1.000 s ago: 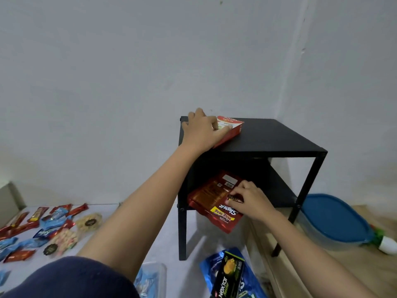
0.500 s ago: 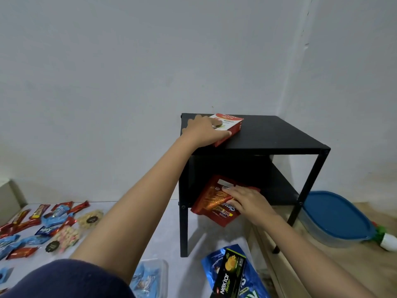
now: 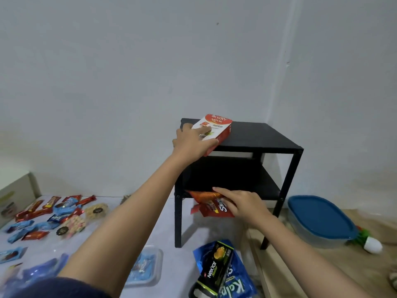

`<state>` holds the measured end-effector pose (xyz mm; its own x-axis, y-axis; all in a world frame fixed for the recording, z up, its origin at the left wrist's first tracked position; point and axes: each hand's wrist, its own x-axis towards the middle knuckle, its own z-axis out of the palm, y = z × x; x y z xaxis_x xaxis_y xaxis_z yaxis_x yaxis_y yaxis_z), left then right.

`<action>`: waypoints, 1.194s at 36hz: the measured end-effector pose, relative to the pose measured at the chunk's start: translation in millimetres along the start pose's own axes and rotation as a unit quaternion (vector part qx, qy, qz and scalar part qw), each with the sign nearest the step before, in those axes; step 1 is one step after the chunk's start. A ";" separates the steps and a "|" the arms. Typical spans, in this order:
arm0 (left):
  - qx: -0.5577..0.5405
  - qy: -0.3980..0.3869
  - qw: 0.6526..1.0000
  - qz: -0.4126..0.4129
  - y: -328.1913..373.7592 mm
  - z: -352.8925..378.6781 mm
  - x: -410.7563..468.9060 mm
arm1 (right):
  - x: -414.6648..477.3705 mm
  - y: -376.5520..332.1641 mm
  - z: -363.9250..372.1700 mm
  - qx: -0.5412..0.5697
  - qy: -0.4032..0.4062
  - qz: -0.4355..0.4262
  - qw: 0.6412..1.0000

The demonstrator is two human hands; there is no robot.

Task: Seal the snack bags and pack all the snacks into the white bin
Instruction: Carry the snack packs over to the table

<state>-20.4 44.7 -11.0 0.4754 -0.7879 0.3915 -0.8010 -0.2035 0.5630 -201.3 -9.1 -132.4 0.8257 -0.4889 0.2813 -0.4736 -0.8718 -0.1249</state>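
Snack packs lie in several places here: a red-and-white box (image 3: 216, 130) sits tilted on the front left corner of a small black shelf unit (image 3: 257, 136), its near end jutting over the top's edge, and a red bag (image 3: 209, 206) hangs half out of the lower shelf's front left edge. The left hand (image 3: 193, 143) lies over the near end of the box, its fingers (image 3: 200, 131) curled across the top face and the thumb along the red side, so it grips the box. The right hand (image 3: 240, 204) rests on the red bag, fingers (image 3: 221, 191) stretched forward and close together, pressing the crumpled bag against the shelf edge; whether the thumb closes under it cannot be told. In front of the shelf unit, on the pale tabletop (image 3: 171, 233), a black-and-green packet (image 3: 217, 265) lies on top of a blue bag (image 3: 232, 282). To the left is a scatter of small red and blue wrapped snacks (image 3: 43, 214), with two clear packs of pale sweets among them, and a clear tub (image 3: 144, 267) holding blue wrappers sits nearer the body. Right of the shelf unit stands a clear container with a blue lid (image 3: 318, 218).
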 end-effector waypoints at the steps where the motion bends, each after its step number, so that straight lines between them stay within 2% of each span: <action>1: -0.006 0.011 1.000 -0.002 0.2 -4.4 -11.3 | -4.0 -4.1 -4.1 0.007 0.001 -0.004 1.000; 10: -0.016 0.123 0.989 -0.082 -41.2 -65.1 -128.9 | -32.7 -81.3 -4.2 0.047 0.011 -0.100 0.994; 18: 0.085 0.193 0.947 -0.243 -135.2 -156.0 -280.5 | -13.3 -222.5 47.7 0.057 -0.048 -0.226 0.971; 23: 0.133 0.214 0.898 -0.360 -194.2 -216.7 -385.3 | -2.7 -340.7 81.8 0.119 -0.098 -0.281 0.947; 31: 0.174 0.263 0.808 -0.498 -301.1 -327.4 -546.6 | 9.4 -551.1 123.4 0.181 -0.161 -0.372 0.896; 36: 0.163 0.288 0.745 -0.579 -361.9 -388.0 -641.4 | 13.3 -680.9 153.7 0.207 -0.188 -0.378 0.882; 43: 0.132 0.290 0.656 -0.684 -430.5 -431.3 -752.2 | -5.4 -821.7 209.1 0.278 -0.272 -0.320 0.864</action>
<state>123.7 975.7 -234.0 0.8115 0.5767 -0.0947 0.5222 -0.6428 0.5604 247.4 703.7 -230.2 0.9575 0.2884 -0.0070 0.2291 -0.7746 -0.5896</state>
